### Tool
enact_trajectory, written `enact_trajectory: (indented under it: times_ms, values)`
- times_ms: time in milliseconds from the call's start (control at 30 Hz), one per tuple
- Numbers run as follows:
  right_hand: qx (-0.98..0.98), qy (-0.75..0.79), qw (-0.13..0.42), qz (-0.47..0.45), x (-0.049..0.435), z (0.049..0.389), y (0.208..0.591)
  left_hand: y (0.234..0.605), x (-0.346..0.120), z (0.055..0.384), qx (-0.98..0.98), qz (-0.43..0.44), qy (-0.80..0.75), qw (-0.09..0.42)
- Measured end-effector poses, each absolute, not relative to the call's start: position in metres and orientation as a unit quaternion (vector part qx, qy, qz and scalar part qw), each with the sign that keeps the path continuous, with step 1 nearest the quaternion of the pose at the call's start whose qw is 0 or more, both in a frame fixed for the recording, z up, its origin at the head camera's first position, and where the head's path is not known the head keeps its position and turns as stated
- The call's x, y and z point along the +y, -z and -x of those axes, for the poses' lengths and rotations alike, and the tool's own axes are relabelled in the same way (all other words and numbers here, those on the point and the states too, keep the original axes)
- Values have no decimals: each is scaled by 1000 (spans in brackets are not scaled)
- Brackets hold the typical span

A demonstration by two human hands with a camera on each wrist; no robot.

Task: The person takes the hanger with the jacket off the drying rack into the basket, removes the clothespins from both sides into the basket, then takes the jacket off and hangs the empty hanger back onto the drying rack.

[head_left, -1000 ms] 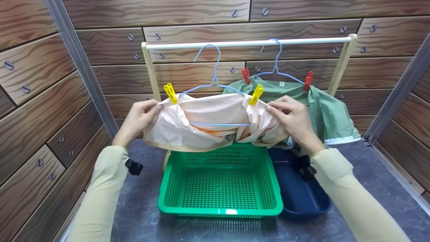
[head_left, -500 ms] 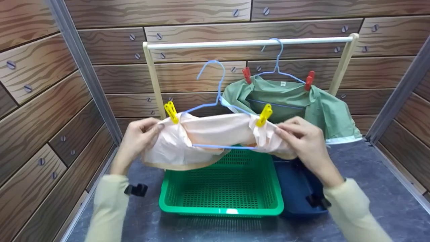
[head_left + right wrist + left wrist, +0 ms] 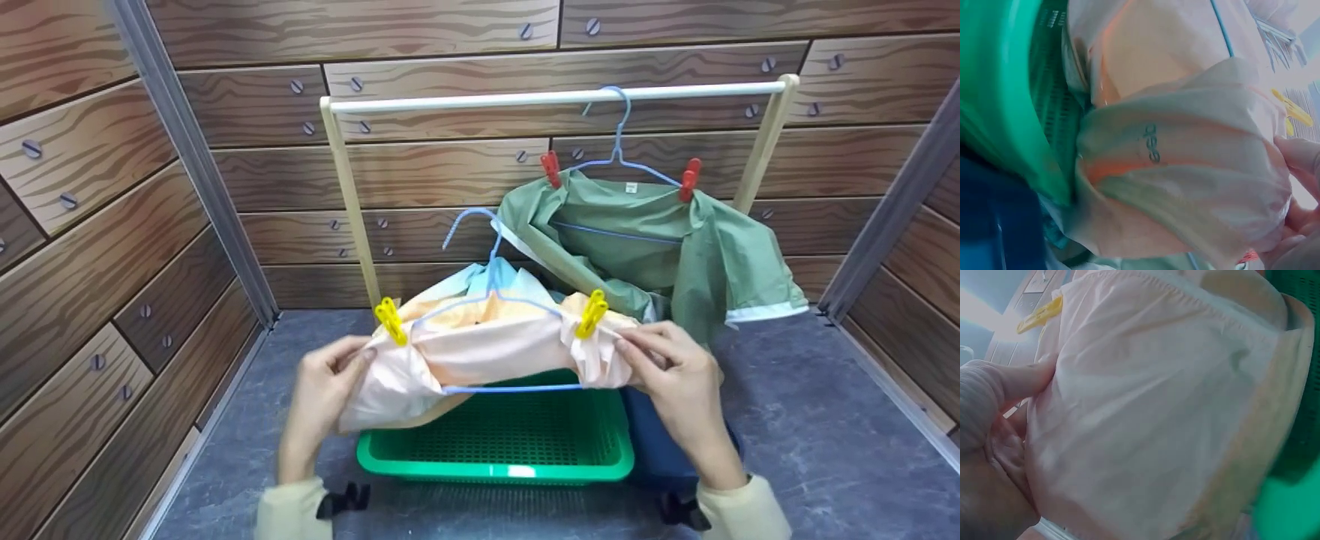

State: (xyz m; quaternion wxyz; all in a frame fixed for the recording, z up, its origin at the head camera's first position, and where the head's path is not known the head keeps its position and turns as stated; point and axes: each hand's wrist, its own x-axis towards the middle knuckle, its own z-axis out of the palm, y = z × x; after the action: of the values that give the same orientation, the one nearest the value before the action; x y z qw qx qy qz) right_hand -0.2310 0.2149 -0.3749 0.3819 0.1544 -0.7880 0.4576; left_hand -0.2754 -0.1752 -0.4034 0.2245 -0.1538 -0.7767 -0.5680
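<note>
A pale peach shirt (image 3: 495, 349) hangs on a blue hanger (image 3: 495, 259), clipped by a yellow clothespin (image 3: 391, 321) on the left and a second yellow clothespin (image 3: 592, 315) on the right. My left hand (image 3: 319, 401) pinches the shirt's left shoulder between thumb and fingers; the left wrist view shows the thumb on the cloth. At the other shoulder my right hand (image 3: 682, 394) pinches the fabric just outside its clothespin. The hanger's hook stands free, well below the white rail (image 3: 555, 96). Small lettering shows on the cloth in the right wrist view.
A green plastic basket (image 3: 495, 471) sits under the shirt, with a dark blue tub (image 3: 660, 454) to its right. On the rack's right side a green shirt (image 3: 622, 202) hangs from a blue hanger with red clothespins (image 3: 691, 180). Wood-patterned walls enclose the space.
Both hands have come down and toward me with the shirt and hanger. The hook has dropped from rail height to well below it, and the shirt's colourful far side now shows.
</note>
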Motion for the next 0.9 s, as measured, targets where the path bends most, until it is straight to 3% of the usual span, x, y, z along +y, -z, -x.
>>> enact_trajectory:
  times_ms: [200,433,600,767,900]
  values:
    - [-766,-504,371,-147,226,244,411,420,-175,277,-753,191,598,196]
    - [-776,-504,351,-144,224,241,425,424,-181,272,-738,209,621,164]
    - [-788,-494,335,-150,220,239,424,426,-182,270,-762,178,586,209]
    - [-793,-479,335,-170,210,230,413,424,-183,267,-820,132,477,287]
    - [-792,-471,347,-173,202,223,398,422,-185,265,-820,123,471,302]
